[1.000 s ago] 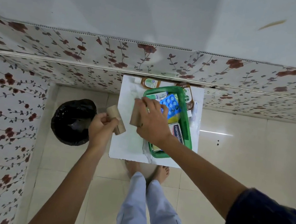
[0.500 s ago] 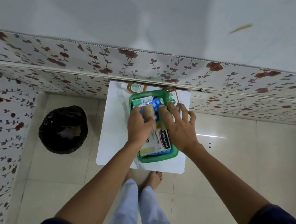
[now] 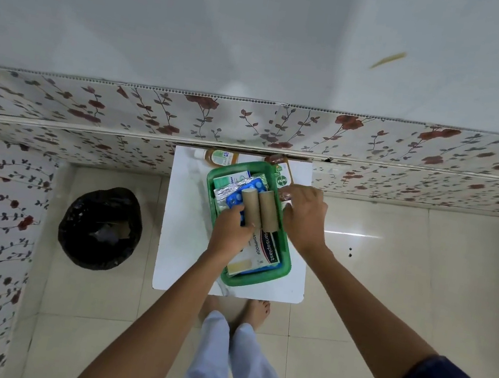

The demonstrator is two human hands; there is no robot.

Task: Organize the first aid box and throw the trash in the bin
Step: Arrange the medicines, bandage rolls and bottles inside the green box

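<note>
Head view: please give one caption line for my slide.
Left hand sets two brown rolls in the green tray; right hand at its rim.

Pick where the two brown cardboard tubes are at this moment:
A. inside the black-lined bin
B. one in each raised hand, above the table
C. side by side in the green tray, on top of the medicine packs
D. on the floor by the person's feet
C: both cardboard tubes lie side by side in the green tray, with the left hand at their near ends.
</note>
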